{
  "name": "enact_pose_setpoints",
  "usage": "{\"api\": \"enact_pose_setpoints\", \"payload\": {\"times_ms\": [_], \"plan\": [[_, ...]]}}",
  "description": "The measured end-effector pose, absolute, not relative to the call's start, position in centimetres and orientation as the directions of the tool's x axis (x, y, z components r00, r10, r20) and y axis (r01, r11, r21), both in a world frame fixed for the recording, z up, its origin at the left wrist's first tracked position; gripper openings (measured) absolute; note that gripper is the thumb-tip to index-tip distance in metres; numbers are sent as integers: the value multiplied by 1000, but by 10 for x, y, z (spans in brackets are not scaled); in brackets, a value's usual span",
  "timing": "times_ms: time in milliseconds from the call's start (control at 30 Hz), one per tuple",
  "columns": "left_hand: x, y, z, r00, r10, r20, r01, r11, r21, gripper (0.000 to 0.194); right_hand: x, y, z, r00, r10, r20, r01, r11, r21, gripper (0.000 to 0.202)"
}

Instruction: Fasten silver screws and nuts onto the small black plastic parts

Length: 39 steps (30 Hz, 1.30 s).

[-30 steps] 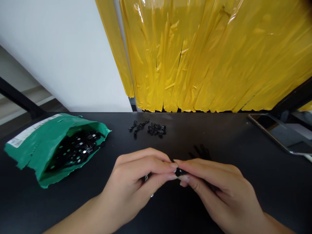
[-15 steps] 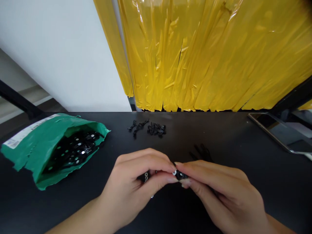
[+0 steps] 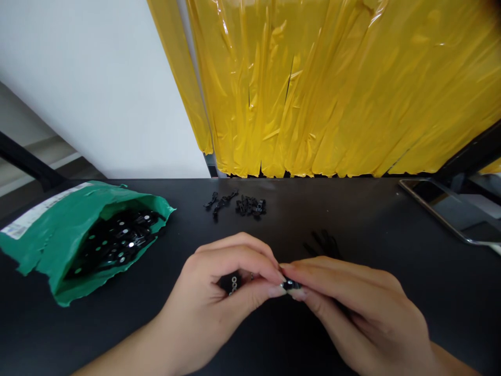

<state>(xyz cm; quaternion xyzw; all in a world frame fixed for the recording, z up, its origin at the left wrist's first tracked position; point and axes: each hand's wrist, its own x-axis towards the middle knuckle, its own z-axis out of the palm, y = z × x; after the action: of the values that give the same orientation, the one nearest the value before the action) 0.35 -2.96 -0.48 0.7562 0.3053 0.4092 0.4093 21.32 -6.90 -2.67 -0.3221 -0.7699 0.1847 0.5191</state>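
Note:
Near the middle of the black table, my left hand (image 3: 230,297) pinches a small silver ring-like piece at its fingertips; several more small rings (image 3: 234,283) show inside its palm. My right hand (image 3: 360,308) has thumb and forefinger closed on a small black part (image 3: 290,284), whose shiny end meets the left fingertips. The fingers cover most of both pieces. Beyond the right hand lie some thin black strips (image 3: 324,243), partly hidden by it.
An open green bag (image 3: 105,193) full of black parts with silver discs (image 3: 123,230) lies at the left. Small black pieces (image 3: 250,207) sit in clusters at the table's back. A phone-like glass device (image 3: 450,209) rests at the right; yellow plastic strips (image 3: 282,104) hang behind.
The fingertips of my left hand have closed further over the silver piece, against the black part. The silver piece shows less than before. The view has shifted slightly.

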Motion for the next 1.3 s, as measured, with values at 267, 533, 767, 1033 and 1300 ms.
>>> {"api": "enact_pose_setpoints", "payload": {"times_ms": [267,533,767,1033,1300], "plan": [[3,-31,-7,496,796,348,149,-473,869,15,216,-69,-29,-269,683,679,325,728,-604,37],[2,-37,-7,468,763,447,157,-569,807,16,215,-69,-28,-273,697,664,342,715,-610,33],[5,-36,-5,466,758,456,133,-569,811,17,214,-69,-28,-258,712,653,317,701,-639,31],[7,-39,-6,451,824,343,77,-419,905,14,216,-68,-30,-271,725,633,240,688,-685,44],[5,-39,-8,457,884,95,-110,-50,993,10,218,-67,-27,-285,709,646,274,706,-653,29]]}}
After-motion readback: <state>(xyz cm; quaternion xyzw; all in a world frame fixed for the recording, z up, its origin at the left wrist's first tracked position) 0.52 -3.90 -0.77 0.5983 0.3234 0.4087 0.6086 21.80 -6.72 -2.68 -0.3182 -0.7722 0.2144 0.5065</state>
